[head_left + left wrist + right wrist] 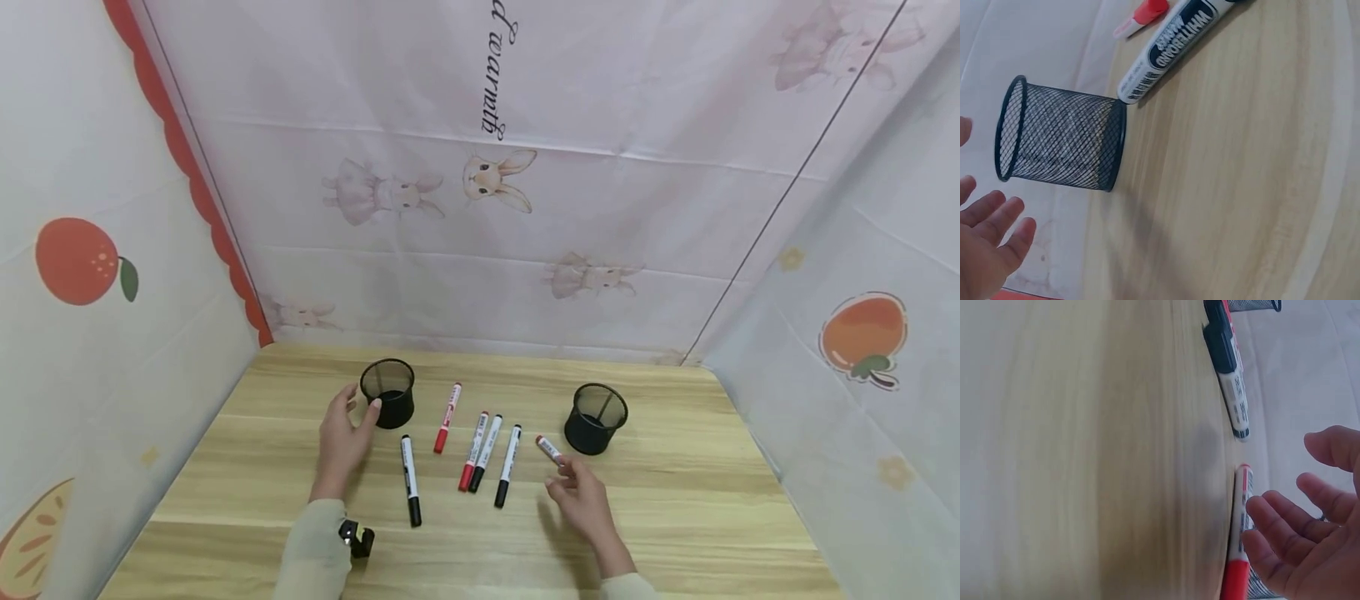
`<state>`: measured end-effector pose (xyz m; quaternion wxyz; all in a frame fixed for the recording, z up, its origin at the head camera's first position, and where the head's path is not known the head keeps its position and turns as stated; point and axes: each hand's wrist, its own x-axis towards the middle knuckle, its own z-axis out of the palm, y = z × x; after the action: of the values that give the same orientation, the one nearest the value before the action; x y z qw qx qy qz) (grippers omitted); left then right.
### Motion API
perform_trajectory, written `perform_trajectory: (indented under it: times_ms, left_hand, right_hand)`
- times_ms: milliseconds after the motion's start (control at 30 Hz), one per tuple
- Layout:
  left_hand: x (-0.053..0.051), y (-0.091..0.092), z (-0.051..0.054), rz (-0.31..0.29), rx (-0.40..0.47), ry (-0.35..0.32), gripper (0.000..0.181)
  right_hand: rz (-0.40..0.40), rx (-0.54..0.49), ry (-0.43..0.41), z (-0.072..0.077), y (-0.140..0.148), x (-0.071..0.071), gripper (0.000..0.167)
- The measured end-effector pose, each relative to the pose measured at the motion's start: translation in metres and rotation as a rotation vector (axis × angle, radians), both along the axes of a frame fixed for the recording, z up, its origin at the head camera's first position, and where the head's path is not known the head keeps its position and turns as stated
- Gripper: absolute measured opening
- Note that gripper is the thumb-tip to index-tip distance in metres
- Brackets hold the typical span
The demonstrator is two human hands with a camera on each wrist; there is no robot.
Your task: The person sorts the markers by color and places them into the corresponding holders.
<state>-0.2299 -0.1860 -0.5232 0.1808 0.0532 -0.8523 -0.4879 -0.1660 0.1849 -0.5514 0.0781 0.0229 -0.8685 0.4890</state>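
My left hand (347, 442) is beside a black mesh pen cup (397, 408) at the table's left, thumb and fingers spread near its rim. In the left wrist view a gap shows between those fingers (1017, 240) and the mesh cup (1063, 134). My right hand (581, 498) hovers over a red-capped marker (549, 449), partly hiding it, its fingers loosely bent and holding nothing. The right wrist view shows that red-capped marker (1240, 537) lying on the wood beyond the fingers. A second mesh cup (592, 433) stands just behind it. Both cups are upright.
Between the cups lie red-capped markers (447, 418) and several black-capped whiteboard markers (507, 467), one (411, 481) nearer the left arm. A printed cloth wall (465, 300) closes off the table's back; side cloths flank it.
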Motion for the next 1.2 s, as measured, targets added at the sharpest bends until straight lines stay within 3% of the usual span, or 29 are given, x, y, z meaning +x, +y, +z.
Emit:
perform_trajectory:
  times_ms: [233, 467, 700, 967, 1200]
  left_hand:
    - [-0.008, 0.002, -0.005, 0.022, 0.006, 0.011, 0.065]
    - [-0.017, 0.005, -0.010, 0.016, 0.029, -0.030, 0.076]
    - [-0.021, 0.010, -0.007, 0.050, 0.080, -0.066, 0.089]
    - [-0.029, 0.013, -0.005, 0.051, 0.145, -0.050, 0.087]
    - [-0.033, 0.011, -0.009, 0.045, 0.172, -0.045, 0.089]
  right_hand:
    - [0.057, -0.048, -0.030, -0.003, -0.012, -0.005, 0.035]
    - [0.077, -0.065, -0.061, -0.002, -0.020, -0.015, 0.034]
    - [0.107, -0.048, -0.088, -0.001, -0.027, -0.026, 0.035]
    - [0.111, 0.113, -0.001, -0.001, -0.035, -0.034, 0.033]
    - [0.099, 0.385, 0.006, 0.002, -0.045, -0.040, 0.036]
